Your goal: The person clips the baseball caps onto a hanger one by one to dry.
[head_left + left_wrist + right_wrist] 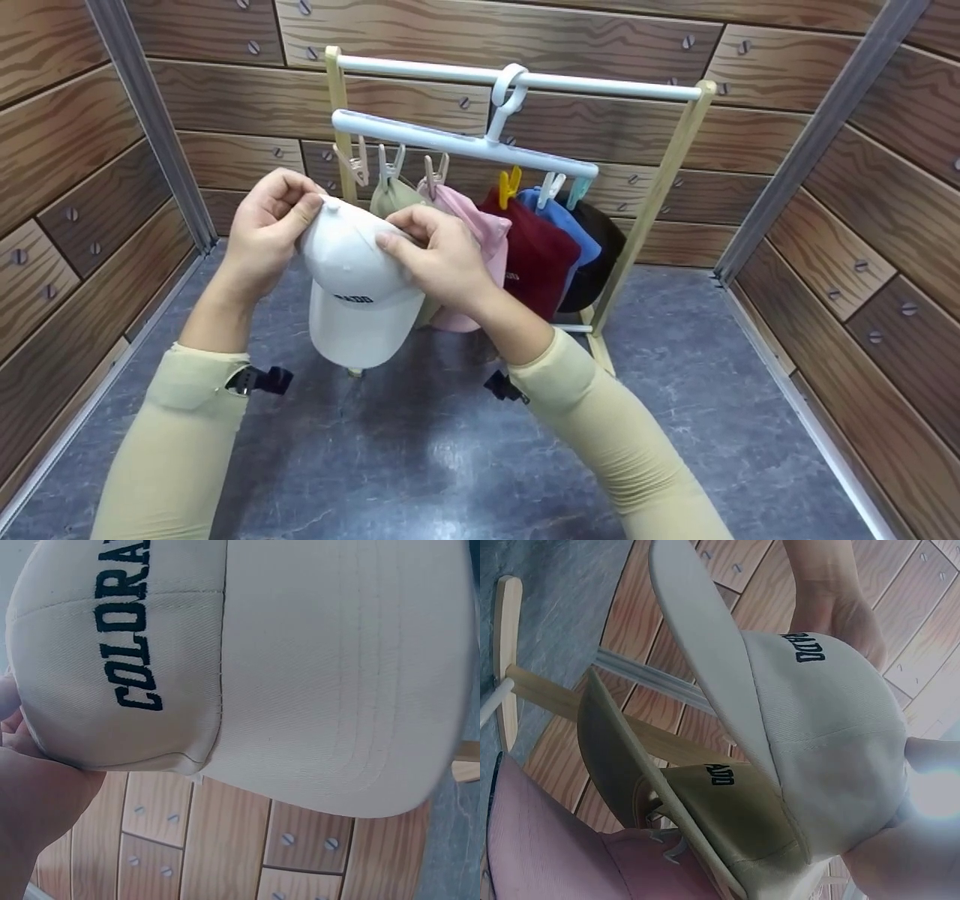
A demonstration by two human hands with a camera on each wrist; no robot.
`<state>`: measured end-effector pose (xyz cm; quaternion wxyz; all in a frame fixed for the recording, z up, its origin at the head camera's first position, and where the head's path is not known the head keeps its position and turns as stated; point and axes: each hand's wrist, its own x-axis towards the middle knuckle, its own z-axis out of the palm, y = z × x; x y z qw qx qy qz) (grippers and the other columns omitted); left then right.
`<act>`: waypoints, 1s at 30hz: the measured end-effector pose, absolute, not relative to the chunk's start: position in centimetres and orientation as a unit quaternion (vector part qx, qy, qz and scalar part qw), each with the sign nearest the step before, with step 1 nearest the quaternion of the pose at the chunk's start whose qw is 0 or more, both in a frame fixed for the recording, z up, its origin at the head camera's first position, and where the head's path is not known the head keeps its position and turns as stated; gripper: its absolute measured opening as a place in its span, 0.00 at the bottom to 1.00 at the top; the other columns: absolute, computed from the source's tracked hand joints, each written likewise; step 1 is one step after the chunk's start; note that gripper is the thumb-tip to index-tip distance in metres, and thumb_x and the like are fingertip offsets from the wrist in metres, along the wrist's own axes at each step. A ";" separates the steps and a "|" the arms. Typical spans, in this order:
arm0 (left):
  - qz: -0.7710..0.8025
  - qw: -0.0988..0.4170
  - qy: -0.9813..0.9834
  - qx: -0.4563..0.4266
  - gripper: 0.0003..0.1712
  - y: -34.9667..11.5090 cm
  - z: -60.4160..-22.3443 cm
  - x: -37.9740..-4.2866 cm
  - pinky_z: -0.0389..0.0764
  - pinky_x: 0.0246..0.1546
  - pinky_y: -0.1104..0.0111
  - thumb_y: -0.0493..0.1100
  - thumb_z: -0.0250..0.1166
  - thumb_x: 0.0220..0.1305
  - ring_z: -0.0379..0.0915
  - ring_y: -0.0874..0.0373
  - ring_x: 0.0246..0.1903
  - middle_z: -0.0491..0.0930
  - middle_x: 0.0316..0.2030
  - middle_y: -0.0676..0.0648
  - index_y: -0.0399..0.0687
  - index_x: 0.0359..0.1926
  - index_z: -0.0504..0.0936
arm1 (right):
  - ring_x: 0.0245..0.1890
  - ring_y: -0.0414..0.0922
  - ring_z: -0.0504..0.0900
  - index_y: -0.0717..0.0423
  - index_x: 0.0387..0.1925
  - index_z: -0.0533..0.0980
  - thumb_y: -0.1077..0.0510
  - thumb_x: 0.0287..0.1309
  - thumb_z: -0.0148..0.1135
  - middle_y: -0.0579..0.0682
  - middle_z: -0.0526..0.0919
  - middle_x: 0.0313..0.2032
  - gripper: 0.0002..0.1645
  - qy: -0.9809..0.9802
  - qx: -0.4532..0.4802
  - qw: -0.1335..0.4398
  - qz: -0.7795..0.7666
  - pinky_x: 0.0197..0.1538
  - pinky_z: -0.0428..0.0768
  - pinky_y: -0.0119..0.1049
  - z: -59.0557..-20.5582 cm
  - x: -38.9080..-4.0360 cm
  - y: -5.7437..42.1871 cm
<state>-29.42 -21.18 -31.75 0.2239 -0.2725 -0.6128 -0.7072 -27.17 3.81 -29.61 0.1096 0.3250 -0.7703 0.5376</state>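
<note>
A white baseball cap (360, 262) with dark lettering is up in front of the rack, brim down. My left hand (271, 221) pinches it near the top button, thumb on the crown. On the other side of the crown, my right hand (442, 251) grips the fabric between thumb and fingers. The left wrist view shows the cap's lettering (131, 630) and brim (322, 682) close up. A pale pink clothespin (354, 163) hangs just above the cap, at the left end of a light blue clip hanger (457, 142).
The hanger hooks over the bar (600, 85) of a wooden-sided rack (656, 195). Clips on it hold a green cap (394, 196), a pink cap (469, 217), a dark red cap (536, 255), a blue cap (581, 229) and a black cap (607, 240). Wood-patterned walls (862, 225) enclose the grey floor (450, 450).
</note>
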 end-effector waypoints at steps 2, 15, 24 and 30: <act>-0.708 0.224 -0.612 -0.272 0.03 -21.1 -31.8 -29.5 0.84 0.39 0.70 0.26 0.63 0.79 0.82 0.57 0.40 0.86 0.40 0.44 0.25 0.46 0.79 | 0.46 0.43 0.88 0.65 0.51 0.86 0.59 0.75 0.72 0.56 0.94 0.47 0.12 -0.771 0.323 0.111 0.537 0.52 0.87 0.35 -29.6 -27.2 3.8; -0.709 0.228 -0.610 -0.270 0.05 -20.9 -31.5 -29.9 0.83 0.39 0.70 0.30 0.63 0.80 0.82 0.58 0.40 0.85 0.40 0.44 0.27 0.46 0.80 | 0.49 0.43 0.89 0.64 0.51 0.86 0.57 0.75 0.72 0.55 0.94 0.48 0.13 -0.783 0.323 0.123 0.518 0.54 0.87 0.35 -28.7 -27.4 3.9; -0.710 0.212 -0.610 -0.282 0.04 -20.6 -31.3 -30.4 0.83 0.37 0.70 0.29 0.64 0.80 0.82 0.58 0.39 0.85 0.40 0.45 0.26 0.46 0.80 | 0.48 0.44 0.89 0.63 0.51 0.86 0.58 0.76 0.71 0.55 0.94 0.47 0.12 -0.783 0.320 0.120 0.520 0.55 0.87 0.37 -28.3 -27.7 4.0; -0.719 0.211 -0.598 -0.286 0.02 -20.9 -31.7 -29.9 0.83 0.38 0.70 0.26 0.61 0.79 0.82 0.58 0.40 0.86 0.41 0.45 0.28 0.46 0.80 | 0.47 0.42 0.89 0.61 0.53 0.86 0.56 0.78 0.70 0.52 0.93 0.48 0.12 -0.796 0.327 0.121 0.495 0.54 0.86 0.34 -27.6 -27.9 3.5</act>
